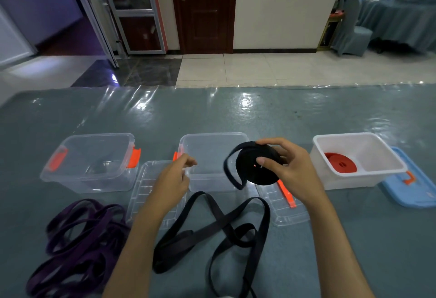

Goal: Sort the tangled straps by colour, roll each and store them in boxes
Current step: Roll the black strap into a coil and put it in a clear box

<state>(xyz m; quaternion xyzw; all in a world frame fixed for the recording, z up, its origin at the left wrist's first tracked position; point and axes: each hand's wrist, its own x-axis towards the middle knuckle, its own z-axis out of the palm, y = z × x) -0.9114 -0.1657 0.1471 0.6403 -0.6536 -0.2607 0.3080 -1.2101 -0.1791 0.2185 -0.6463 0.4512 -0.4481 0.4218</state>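
Down at the bottom of the frame, closest in, the loose black strap (212, 231) sprawls in crossing loops over the grey-green table (354, 238), its tail running up toward the black roll (258, 164) held in the air at centre right. That roll is the thing in play: soft flat webbing, light by the look of it, wound into a disc that would likely spring loose if let go, so the sensible hold is across its flat faces or around the rim, with the free tail kept taut. The right hand (290, 170) grips it just so, thumb pressed on the near face, fingers (271, 143) curled over the top edge and behind. The left hand (174, 177) hovers at centre, fingers loosely curled, pinching nothing that I can make out, apart from the roll. Behind the roll sits the middle clear box (207, 146), a clear lid (283, 205) lying beneath. At left another clear box (94, 160), orange latches; at lower left the purple strap (77, 238) in a tangled heap. Far right, the white box (368, 149) holds a rolled red strap (341, 163), its blue lid (415, 191) alongside.
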